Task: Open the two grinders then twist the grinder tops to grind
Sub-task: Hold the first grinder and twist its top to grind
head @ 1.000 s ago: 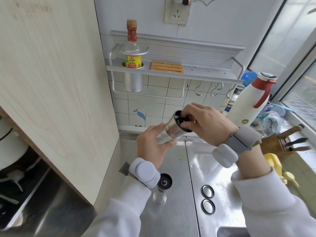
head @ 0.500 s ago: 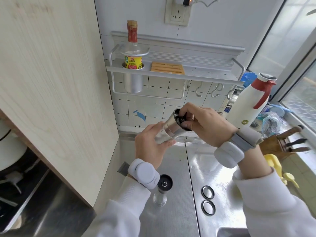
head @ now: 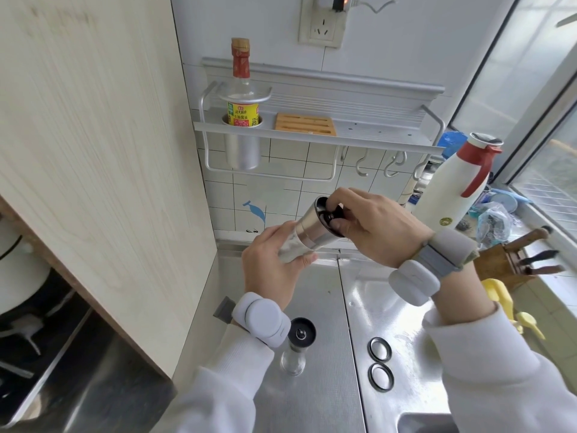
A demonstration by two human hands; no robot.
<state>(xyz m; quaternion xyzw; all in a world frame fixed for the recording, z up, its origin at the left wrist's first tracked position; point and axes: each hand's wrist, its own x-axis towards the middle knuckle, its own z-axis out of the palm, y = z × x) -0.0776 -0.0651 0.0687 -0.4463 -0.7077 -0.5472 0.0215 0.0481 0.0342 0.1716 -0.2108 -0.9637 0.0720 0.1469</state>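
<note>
A steel and glass grinder (head: 309,231) is held tilted in the air above the counter, its black top pointing up and to the right. My left hand (head: 271,270) grips its clear glass body. My right hand (head: 374,228) curls its fingers and thumb round the black top (head: 331,218). A second grinder (head: 296,345) with a black top stands upright on the steel counter (head: 315,307), just below my left wrist. Two round caps (head: 380,362) lie on the counter to its right.
A wooden panel (head: 93,151) walls off the left side. A wall rack (head: 312,132) holds a sauce bottle (head: 242,92) and a wooden trivet. A white and red thermos (head: 452,189), a knife block (head: 512,260) and yellow items stand on the right. A sink edge shows at bottom right.
My right hand has turned a little round the grinder's black top, the thumb shifting over it. The grinder and left hand stay almost in place.
</note>
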